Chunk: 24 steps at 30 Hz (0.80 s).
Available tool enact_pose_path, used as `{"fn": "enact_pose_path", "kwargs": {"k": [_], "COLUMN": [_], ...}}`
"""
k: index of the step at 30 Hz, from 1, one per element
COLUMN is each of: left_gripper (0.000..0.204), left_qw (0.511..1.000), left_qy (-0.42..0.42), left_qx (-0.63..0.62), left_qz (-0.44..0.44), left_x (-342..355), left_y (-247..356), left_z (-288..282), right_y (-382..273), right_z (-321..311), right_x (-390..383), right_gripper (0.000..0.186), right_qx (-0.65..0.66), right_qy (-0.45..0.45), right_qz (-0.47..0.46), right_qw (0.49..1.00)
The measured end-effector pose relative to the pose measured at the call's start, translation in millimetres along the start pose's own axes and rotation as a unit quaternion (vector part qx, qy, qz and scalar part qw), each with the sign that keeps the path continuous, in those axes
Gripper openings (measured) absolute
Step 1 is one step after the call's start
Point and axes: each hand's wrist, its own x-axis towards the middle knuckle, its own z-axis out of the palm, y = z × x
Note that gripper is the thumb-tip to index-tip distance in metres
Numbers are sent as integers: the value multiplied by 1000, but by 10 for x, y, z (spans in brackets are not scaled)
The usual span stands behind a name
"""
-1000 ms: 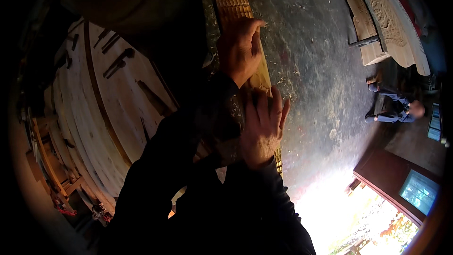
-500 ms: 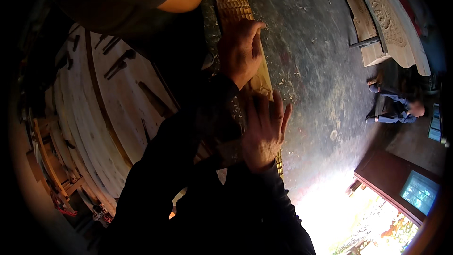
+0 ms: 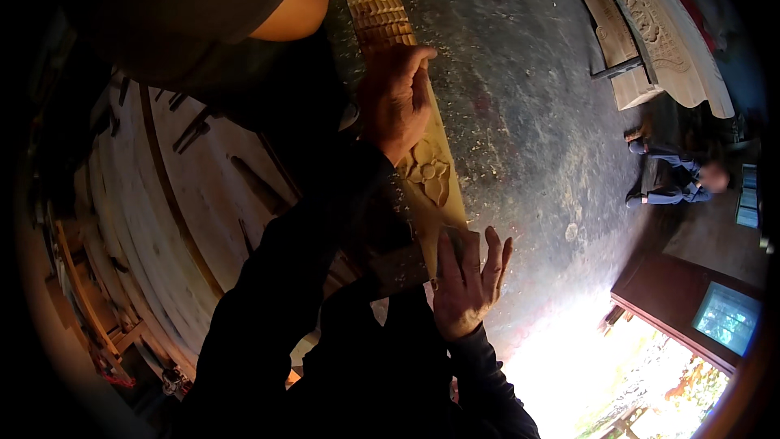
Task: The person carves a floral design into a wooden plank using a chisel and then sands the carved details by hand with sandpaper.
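The left hand (image 3: 396, 102) lies curled over the carved plank (image 3: 439, 195), its fingers wrapped across the face just beyond a carved flower (image 3: 429, 172); whether it pinches anything small beneath the palm cannot be told. Nearer the body, the right hand (image 3: 465, 284) rests flat with fingers spread and apart, pressing the near end of the plank and gripping nothing. Between the two hands the flower stands bare. Beyond the left hand the plank runs on to a band of ribbed carving (image 3: 386, 23).

The plank seems to be steadied by hand pressure alone, so a push along its length could make it slide or twist, and the raised petals just beside the left wrist could be rubbed or chipped.

Left of the grip lie stacked curved boards (image 3: 146, 219). To the right, well apart, is a dusty floor (image 3: 536, 114), a carved panel (image 3: 658, 24) and a seated person (image 3: 674, 183).
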Motion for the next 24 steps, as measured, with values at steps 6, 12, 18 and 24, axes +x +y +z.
{"fn": "enact_pose_path", "kwargs": {"k": [6, 12, 18, 24], "left_gripper": [21, 23, 20, 20], "left_qw": [1000, 1000, 1000, 1000], "left_qy": [1, -5, 1, -1], "left_qx": [4, -5, 22, 18], "left_qz": [19, -9, 21, 6], "left_x": [24, 10, 44, 33], "left_y": [-10, 3, 24, -15], "left_z": [17, 19, 19, 17], "right_y": [3, 26, 82, 96], "right_z": [117, 223, 315, 278], "right_x": [365, 497, 387, 450], "right_gripper": [45, 50, 48, 44], "right_qx": [-11, -8, -5, 33], "right_qy": [-12, -47, -27, -27], "right_qz": [11, -6, -7, 3], "right_qw": [1000, 999, 1000, 999]}}
